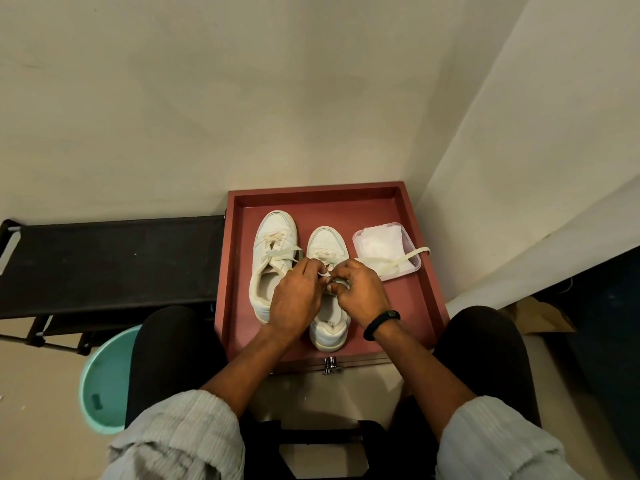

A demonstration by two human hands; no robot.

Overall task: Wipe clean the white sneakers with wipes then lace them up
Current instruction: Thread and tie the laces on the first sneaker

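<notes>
Two sneakers (273, 247) and one wipes tub (414, 268) are held in one tray (408, 306); one lace (391, 261) is pinched by left hand (296, 299) and right hand (360, 292).

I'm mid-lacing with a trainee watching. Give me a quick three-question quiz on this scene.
1. True or false: the left hand and right hand both pinch the lace over the sneaker that stands beside the wipes container.
2. The lace's long loose end lies: A) across the wipes container B) inside the sneaker C) under the left hand.
3. Fill in: the black wristband sits on the ___ wrist.
Key: 1 true; 2 A; 3 right.
</notes>
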